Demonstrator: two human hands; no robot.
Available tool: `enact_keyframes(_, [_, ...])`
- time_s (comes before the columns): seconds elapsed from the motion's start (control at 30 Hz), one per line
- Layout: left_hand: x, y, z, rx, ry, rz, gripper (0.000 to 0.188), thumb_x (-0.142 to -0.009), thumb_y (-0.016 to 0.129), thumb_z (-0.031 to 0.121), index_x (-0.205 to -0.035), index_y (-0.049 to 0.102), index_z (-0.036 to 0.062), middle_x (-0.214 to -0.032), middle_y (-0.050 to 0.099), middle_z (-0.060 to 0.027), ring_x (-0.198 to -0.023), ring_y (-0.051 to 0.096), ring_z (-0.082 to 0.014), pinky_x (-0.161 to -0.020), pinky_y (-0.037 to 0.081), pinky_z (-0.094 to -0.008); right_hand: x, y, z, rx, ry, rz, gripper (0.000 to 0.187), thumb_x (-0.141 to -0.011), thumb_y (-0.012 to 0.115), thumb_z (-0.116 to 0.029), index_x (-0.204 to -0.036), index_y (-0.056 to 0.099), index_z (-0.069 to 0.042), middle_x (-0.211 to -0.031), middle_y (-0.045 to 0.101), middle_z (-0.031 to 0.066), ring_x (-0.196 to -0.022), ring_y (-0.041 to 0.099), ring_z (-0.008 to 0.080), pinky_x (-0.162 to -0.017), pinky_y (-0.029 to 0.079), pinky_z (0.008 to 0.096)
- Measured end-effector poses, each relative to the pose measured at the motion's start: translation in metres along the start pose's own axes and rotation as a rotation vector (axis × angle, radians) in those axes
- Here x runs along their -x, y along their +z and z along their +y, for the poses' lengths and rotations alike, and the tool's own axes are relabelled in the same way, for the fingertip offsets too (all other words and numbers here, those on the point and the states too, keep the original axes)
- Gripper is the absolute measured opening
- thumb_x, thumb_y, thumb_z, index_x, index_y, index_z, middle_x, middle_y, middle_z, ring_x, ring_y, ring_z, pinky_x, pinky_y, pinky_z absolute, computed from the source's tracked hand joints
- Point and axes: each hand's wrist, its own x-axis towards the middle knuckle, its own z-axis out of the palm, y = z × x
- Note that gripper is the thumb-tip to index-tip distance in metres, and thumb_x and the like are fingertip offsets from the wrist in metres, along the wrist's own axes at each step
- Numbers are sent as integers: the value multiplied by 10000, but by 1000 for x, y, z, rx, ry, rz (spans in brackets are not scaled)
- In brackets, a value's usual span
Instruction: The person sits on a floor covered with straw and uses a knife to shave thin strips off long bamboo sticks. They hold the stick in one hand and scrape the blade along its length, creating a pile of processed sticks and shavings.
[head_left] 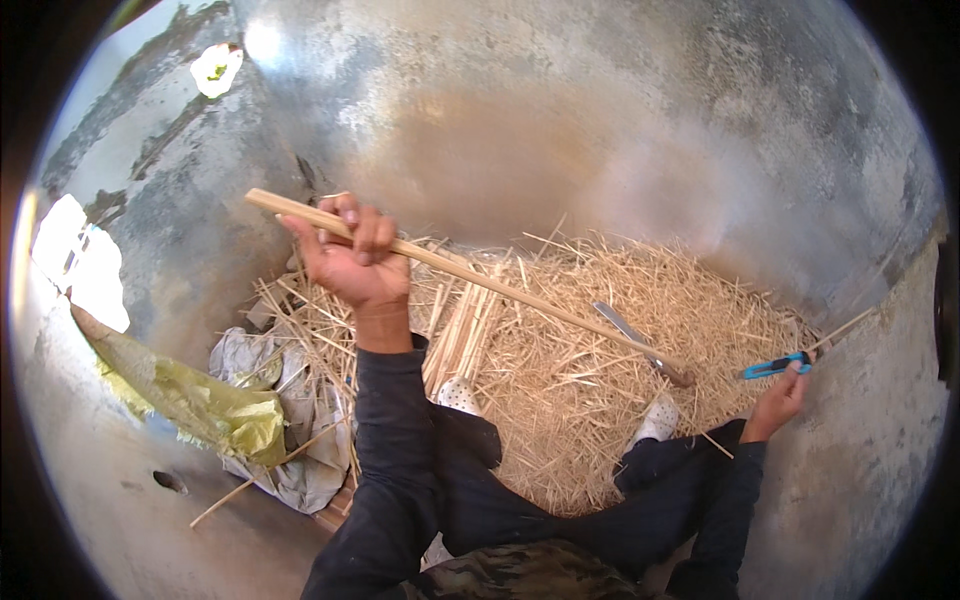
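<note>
Left hand [360, 255] at 10 o'clock: fingers curled round the wooden strip [480, 275], which runs from 10 toward 4. Right hand [780, 400] between 3 and 4: fingers closed on the blue cutter [775, 366], clear of the strip. Knife [618, 322] lies at 3 on the shavings [560, 420]. Progress, my read: lots shaved already; held strip looks whole. Loose strips [467, 330] at centre: finished or pending, can't tell.

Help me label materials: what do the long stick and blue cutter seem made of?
Long stick: probably bamboo or wood, apparently unvarnished, given its tan colour and lengthwise streaks.
Blue cutter: casing likely smooth plastic, judging by its bright, even blue.
</note>
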Motion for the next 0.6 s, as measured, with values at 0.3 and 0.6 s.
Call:
enact_keyframes(0.3, [36,37,-33,96,-148,26,475,-953,463,509,-856,535,50,-697,434,-31,-410,273,-54,-372,218,-194,50,28,-163,7,-649,-550,243,-922,485,-102,-1108,578,23,-1031,585,193,-1006,562,327,-884,412,435])
enact_keyframes(0.6, [62,61,-53,179,-280,77,477,-989,342,510,-861,489,75,-694,459,-33,-402,292,-75,-380,226,-212,101,76,-156,-174,-494,-1016,187,-929,510,-205,-941,558,-25,-757,551,145,-757,529,323,-745,372,423])
